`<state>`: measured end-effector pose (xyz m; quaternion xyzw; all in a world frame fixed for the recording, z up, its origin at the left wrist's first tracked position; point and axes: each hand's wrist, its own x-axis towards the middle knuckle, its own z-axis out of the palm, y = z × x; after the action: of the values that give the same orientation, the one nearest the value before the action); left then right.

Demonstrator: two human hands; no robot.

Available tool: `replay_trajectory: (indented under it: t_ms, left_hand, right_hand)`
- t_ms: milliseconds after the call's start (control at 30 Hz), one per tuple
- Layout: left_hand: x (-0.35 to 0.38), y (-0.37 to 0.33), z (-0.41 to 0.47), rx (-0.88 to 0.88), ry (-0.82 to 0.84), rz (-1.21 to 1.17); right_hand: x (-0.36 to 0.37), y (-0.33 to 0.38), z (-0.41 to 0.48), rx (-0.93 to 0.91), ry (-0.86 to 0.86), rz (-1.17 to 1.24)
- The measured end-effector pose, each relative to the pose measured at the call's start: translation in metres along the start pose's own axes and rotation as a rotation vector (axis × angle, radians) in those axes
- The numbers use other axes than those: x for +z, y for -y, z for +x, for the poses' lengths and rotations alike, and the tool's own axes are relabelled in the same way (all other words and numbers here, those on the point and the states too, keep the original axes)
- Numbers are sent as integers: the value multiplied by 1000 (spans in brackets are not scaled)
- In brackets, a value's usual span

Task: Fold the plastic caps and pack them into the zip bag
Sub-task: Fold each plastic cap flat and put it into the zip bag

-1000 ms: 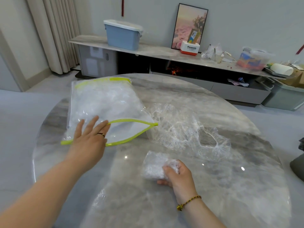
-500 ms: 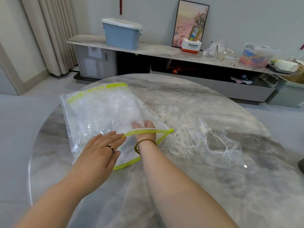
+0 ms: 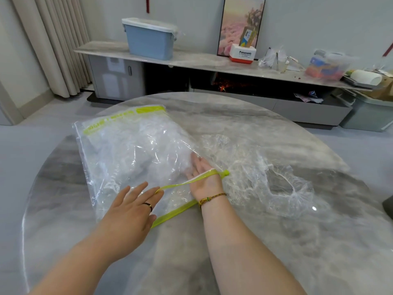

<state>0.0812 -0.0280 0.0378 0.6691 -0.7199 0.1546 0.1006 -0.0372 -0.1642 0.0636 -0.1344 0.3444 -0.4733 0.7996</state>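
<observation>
Two flat palms: right hand (image 3: 202, 177) straight-fingered inside the zip bag (image 3: 127, 150), left hand (image 3: 131, 207) spread, touching its green rim.

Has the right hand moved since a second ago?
Yes. The right hand went forward and left across the table, into the open mouth of the zip bag.
</observation>
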Motion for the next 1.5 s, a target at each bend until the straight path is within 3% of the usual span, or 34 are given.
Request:
replay_trajectory:
  t_ms: [100, 200, 367, 433, 500, 600, 633, 667, 733, 767, 833, 867, 933, 1000, 1067, 1133, 1200, 1267, 1400, 1500]
  left_hand:
    - [0, -8, -1, 53, 46, 53]
    - [2, -20, -6, 75, 277, 95]
    - [-9, -42, -3, -92, 345, -33]
    - [-8, -42, -2, -140, 404, -33]
    - [-14, -40, 0, -205, 538, -19]
    - [-11, -29, 0, -250, 535, -8]
    - [-12, -27, 0, -271, 543, -1]
    - [-12, -27, 0, -283, 537, -2]
    - [-13, -26, 0, -300, 554, 22]
    - [-13, -26, 1, -311, 552, 31]
    - [-16, -29, 3, -304, 525, 46]
    - [-16, -30, 2, -304, 482, 14]
    - [-13, -30, -1, -262, 231, -145]
    - [-18, -31, -4, -184, 54, -202]
    - [-29, -41, -3, -115, 12, -288]
    - [-41, -59, -5, 9, -56, -351]
    - [-42, -79, -12, 148, -88, -379]
    - [-37, -98, -23, 250, -55, -368]
    - [-20, -118, -36, 315, -46, -322]
    - [-17, -117, -36, 273, -141, -301]
  right_hand:
    - [-19, 4, -7, -54, -5, -33]
    - [-35, 13, -18, -135, -39, -229]
    - [-59, 13, -39, -372, 10, -1214]
    - [-73, 11, -54, -524, 140, -1487]
    - [-83, 17, -70, -759, 200, -1597]
    - [-117, 51, -75, -1068, 53, -1622]
    - [-128, 67, -76, -1089, -9, -1706]
    - [-133, 84, -79, -1064, -98, -1820]
    - [-151, 117, -78, -831, -242, -2055]
    - [-156, 131, -76, -673, -320, -2184]
    - [-162, 146, -73, -588, -415, -2330]
    - [-162, 148, -73, -603, -460, -2326]
    - [-160, 150, -79, -695, -546, -2204]
    - [-157, 144, -89, -908, -558, -1961]
    - [-150, 128, -103, -1183, -413, -1836]
    - [-149, 107, -120, -1320, -135, -1868]
    - [-152, 84, -139, -1300, 214, -1916]
    - [-157, 63, -157, -1226, 444, -1953]
    - [-165, 40, -181, -1035, 658, -1950]
    - [-168, 42, -184, -930, 739, -2060]
